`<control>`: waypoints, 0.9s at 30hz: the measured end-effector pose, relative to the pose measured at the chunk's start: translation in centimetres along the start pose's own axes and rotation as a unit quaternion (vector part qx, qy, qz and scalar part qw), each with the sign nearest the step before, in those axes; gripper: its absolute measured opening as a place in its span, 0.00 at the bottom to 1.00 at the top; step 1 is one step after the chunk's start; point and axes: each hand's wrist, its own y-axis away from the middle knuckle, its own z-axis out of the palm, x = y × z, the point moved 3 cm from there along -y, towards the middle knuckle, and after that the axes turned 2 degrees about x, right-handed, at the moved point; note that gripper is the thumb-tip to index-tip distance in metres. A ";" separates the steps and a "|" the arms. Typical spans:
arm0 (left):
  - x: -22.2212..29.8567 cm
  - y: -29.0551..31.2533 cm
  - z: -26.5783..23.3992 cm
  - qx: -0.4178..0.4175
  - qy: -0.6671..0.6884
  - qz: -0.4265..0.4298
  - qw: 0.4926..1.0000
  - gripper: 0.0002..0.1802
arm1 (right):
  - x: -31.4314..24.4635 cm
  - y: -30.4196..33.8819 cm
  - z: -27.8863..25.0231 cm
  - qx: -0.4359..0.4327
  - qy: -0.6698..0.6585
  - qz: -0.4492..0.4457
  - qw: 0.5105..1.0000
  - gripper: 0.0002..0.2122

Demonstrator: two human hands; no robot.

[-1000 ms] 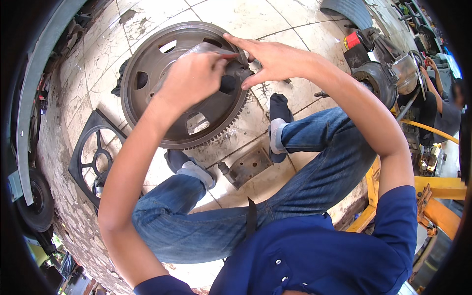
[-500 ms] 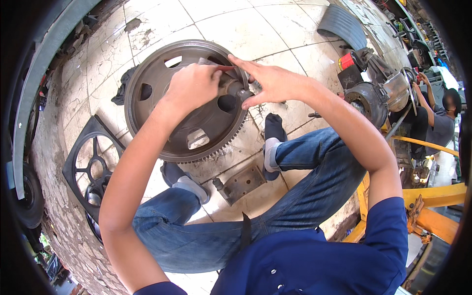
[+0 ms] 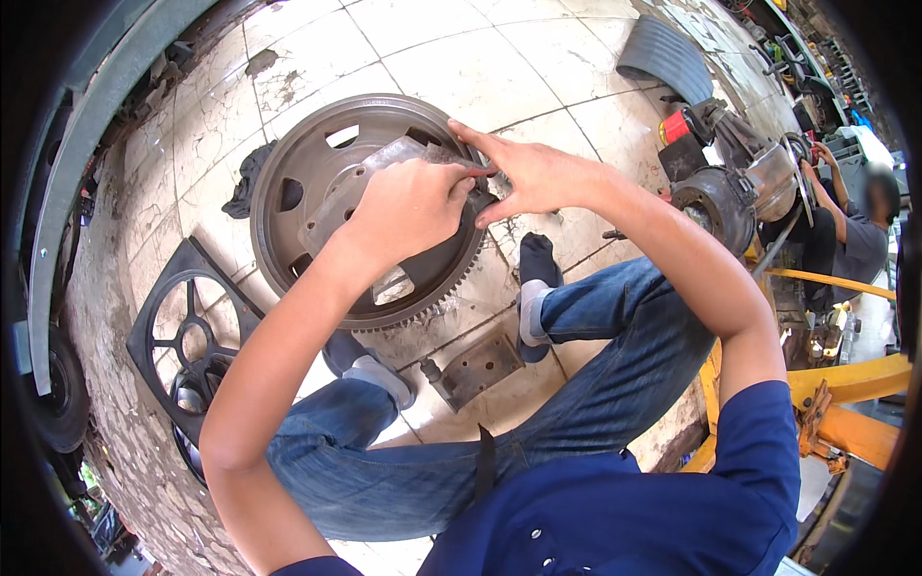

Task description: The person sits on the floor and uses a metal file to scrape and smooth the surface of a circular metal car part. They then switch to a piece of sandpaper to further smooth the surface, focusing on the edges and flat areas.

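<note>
Head view: left hand (image 3: 408, 206) closed over a pale flat plate (image 3: 384, 163), right hand (image 3: 528, 178) pinching with fingers spread, both above the toothed flywheel (image 3: 360, 206) lying on the tiled floor (image 3: 499, 67). Best kept level and gripped firmly, working squarely over the hub. Compared with half a second ago, hands barely shifted, flywheel sitting lower in frame.

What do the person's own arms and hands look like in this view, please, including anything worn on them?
Both arms are bare from the hands up to short dark blue sleeves near the shoulders. The left hand and right hand wear no gloves, and no rings, watch or bracelets show. The sleeves belong to a blue buttoned shirt, worn with blue jeans.
</note>
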 end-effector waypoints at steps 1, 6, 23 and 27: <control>0.2 0.3 0.1 -0.014 -0.016 0.003 1.000 0.15 | -0.3 -0.1 -0.1 -0.001 -0.002 -0.005 1.000 0.58; -3.1 -0.3 -0.3 0.030 0.022 -0.082 0.996 0.17 | -1.7 -0.2 -0.6 -0.024 0.025 0.018 0.999 0.59; -3.2 -0.8 0.2 0.028 0.075 -0.086 0.993 0.16 | -1.4 0.0 -0.7 -0.023 -0.017 0.013 0.999 0.59; -2.7 -0.5 0.4 0.029 0.072 -0.062 0.995 0.15 | -0.4 0.2 -0.1 0.034 -0.003 -0.023 0.999 0.59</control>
